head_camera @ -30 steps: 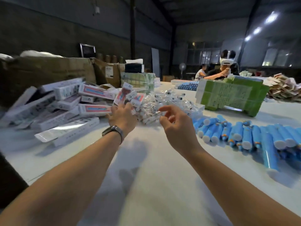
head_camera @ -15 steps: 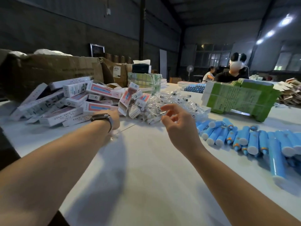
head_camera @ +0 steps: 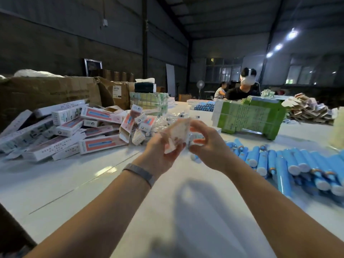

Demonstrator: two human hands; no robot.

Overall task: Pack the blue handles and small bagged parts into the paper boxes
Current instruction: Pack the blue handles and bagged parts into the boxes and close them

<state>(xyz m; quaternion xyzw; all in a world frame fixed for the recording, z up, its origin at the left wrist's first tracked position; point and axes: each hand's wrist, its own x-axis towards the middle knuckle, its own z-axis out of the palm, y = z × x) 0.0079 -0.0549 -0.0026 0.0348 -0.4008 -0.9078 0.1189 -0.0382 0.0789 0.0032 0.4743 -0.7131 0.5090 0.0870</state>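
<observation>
1. A paper box (head_camera: pixel 177 133), blurred by motion, is held up above the white table (head_camera: pixel 111 192), in the middle of the scene.
2. The left hand (head_camera: pixel 160 155) grips its lower end, fingers curled round it.
3. The right hand (head_camera: pixel 208 146) pinches its right side, close beside the left.
4. Just beyond lie the small bagged parts (head_camera: pixel 167 120) in a clear heap.
5. More paper boxes (head_camera: pixel 65 131) are piled at the left.
6. Blue handles (head_camera: pixel 290 162) lie in a row at the right.
7. A green carton (head_camera: pixel 249 116) stands farther off at the right.
</observation>
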